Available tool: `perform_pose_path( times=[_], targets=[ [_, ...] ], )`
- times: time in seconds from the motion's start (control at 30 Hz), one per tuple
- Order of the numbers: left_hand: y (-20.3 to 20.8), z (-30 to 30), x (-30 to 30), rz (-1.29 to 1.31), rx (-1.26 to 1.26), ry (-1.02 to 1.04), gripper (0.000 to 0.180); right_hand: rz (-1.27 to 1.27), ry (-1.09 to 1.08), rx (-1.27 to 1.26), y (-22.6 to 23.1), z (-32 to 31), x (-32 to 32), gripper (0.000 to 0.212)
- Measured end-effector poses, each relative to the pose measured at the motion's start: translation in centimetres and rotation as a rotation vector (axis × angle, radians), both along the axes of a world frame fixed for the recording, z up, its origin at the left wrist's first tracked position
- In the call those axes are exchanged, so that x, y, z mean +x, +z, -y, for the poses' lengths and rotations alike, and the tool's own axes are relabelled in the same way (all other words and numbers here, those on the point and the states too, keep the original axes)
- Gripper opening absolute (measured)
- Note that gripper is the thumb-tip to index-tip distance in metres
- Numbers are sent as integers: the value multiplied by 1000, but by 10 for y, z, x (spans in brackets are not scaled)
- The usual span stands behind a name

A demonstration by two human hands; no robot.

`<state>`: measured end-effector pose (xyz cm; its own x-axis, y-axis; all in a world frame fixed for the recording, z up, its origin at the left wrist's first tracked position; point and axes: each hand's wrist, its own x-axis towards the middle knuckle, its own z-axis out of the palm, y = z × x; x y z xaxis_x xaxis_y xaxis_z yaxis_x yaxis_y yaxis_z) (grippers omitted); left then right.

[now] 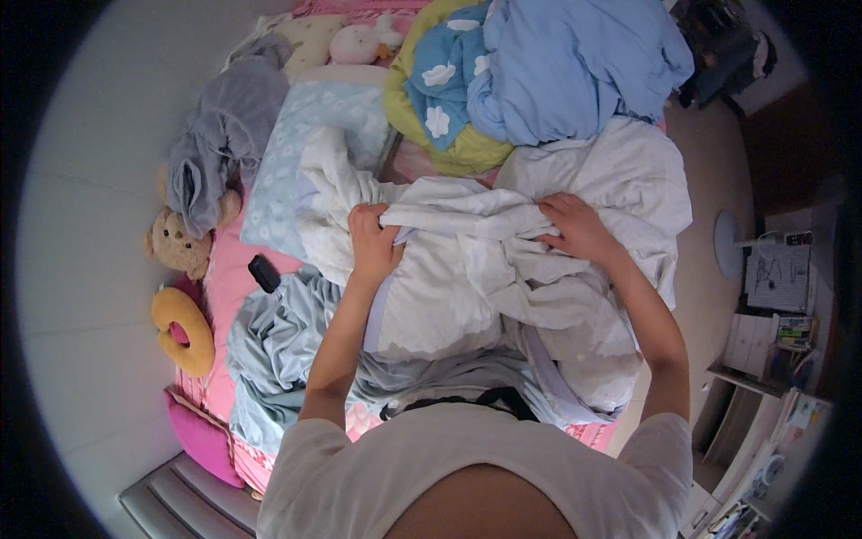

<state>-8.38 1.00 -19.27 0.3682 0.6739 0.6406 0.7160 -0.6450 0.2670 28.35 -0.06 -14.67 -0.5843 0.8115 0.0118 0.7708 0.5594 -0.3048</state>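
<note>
A rumpled white quilt [440, 305] lies bunched across the bed in front of me, with a pale lilac edge showing on its left side. My left hand [373, 241] is closed round a gathered fold of it. Further right, my right hand [576, 226] grips the same ridge of cloth, its thumb below and its fingers over the top. Between the two hands the fold runs roughly straight. More of the quilt spreads to the far right beyond my right hand. Under its near edge lies a crumpled grey-green sheet [287, 337].
A light blue pillow [278, 202] lies left of the quilt. Beyond are a heaped blue blanket [575, 72] and a green one [476, 153]. Along the left wall sit a teddy bear [180, 241], a yellow neck pillow [193, 346] and a magenta cushion [199, 436]. A black case [263, 273] rests on the pink bedsheet [235, 269].
</note>
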Motion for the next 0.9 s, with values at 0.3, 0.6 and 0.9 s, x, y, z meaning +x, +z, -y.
perform_pose_path(
  times=[0.3,0.6,0.9],
  targets=[
    [31,4,-12,66,242,170,35,-257,-342,-611,30,-13,6,56],
    [46,-3,-21,-53,-160,-84,21,-242,-423,-57,42,47,53,37],
    [78,-39,11,-99,-538,-513,28,-455,-816,389,105,34,97,23]
  ],
)
